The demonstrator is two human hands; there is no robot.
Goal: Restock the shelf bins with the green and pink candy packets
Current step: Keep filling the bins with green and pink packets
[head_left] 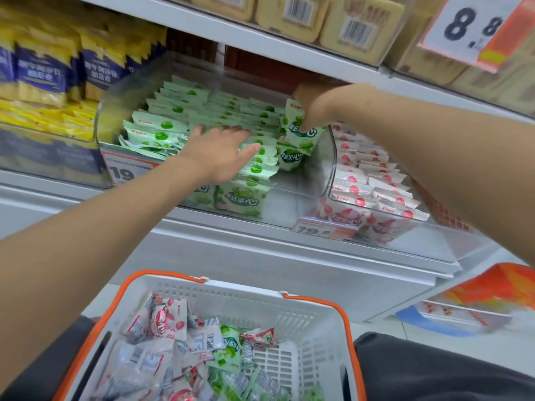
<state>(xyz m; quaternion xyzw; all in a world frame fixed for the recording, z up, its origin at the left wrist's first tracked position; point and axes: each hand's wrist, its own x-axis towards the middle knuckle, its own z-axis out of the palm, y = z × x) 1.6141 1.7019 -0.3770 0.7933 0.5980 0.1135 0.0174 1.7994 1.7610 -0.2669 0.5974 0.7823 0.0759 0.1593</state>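
- So, the green half of the restock is what's in hand: a green packet (301,131) is held over the right end of the green bin (326,175). It's pinched from above by the right grip (315,108), fingers curled round its top edge.
- The left grip (220,151) is laid flat and open on the rows of green packets (168,134) in that bin, fingers straight, nothing held. It looks like the stack is being pressed back to make a slot.
- The pink bin (411,227) sits just beside it, toward the right end of the shelf (260,256). It's fairly full of pink packets (362,180) and is touched by neither grip.
- Plenty of stock can be seen in the basket (246,302) below the shelf's front edge, a mixed heap of packets (185,342), so the job is judged well short of done.
- Next move, as a guess: the held packet should be lowered upright into the gap at the bin's right front corner, with the row held back so nothing flops over.
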